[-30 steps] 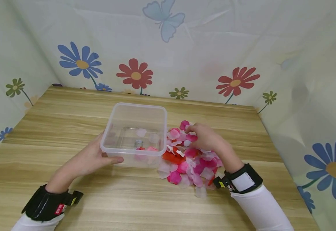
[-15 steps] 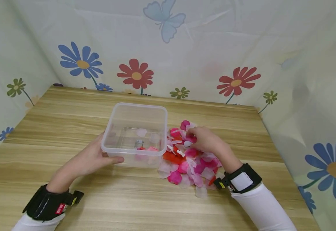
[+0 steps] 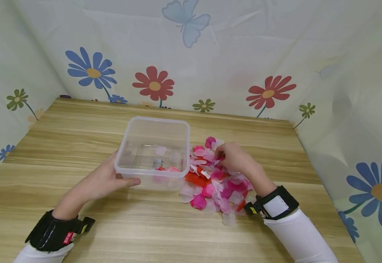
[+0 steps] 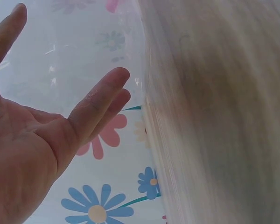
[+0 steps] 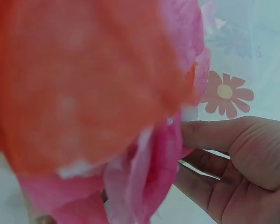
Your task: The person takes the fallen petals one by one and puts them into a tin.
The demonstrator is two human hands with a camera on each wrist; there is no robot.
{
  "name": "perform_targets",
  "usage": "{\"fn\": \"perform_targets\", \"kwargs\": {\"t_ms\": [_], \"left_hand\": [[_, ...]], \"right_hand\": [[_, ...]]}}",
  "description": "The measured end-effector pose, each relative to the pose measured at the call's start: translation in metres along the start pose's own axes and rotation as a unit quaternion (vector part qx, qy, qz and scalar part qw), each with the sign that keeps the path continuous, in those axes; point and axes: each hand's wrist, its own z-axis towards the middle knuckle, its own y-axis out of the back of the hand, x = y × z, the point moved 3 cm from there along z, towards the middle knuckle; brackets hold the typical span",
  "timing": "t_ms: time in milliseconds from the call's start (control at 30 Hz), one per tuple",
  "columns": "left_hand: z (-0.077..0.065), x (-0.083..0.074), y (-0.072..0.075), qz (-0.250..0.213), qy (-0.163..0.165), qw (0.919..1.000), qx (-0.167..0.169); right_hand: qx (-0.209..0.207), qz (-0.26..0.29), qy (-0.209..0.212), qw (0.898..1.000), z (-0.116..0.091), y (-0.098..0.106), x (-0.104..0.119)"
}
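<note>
Clearly the wooden table [image 3: 79,128] carries everything here, and on it stands a clear, lidless container [image 3: 151,173], roughly square, with no obvious long axis. The petal heap [image 3: 218,182] lies close along its right wall, longer from far to near than side to side. That makes the relation a short sideways one: from the right hand [image 3: 233,157], the container is to the left, across the strip of petals between.

The left hand [image 3: 107,179] is on the opposite side, thumb along the near wall under the rim; its fingers [image 4: 100,100] are straight and spread wide. The right hand is nearer the petals, reaching into the far right part of the heap. Its thumb and fingers lie narrow, almost together, right at some pink petals [image 5: 165,168], but the fingertips are hidden, so I cannot tell whether they pinch any. Smallest come the few loose petals inside the container, a pale petal [image 3: 160,151] among them, well apart from the right fingers.
</note>
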Motion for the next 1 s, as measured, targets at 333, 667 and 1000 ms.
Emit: {"fn": "perform_targets", "kwargs": {"t_ms": [333, 667, 1000], "left_hand": [[0.000, 0.000, 0.000, 0.003, 0.008, 1.0000, 0.000], [-0.001, 0.000, 0.000, 0.000, 0.014, 0.9999, -0.002], [-0.001, 0.000, 0.000, -0.010, 0.014, 0.9998, 0.002]], "right_hand": [[-0.026, 0.015, 0.004, 1.000, -0.003, 0.008, 0.002], [-0.062, 0.031, 0.000, 0.998, -0.004, 0.014, 0.002], [-0.099, 0.056, -0.005, 0.993, -0.007, 0.020, 0.003]]}}
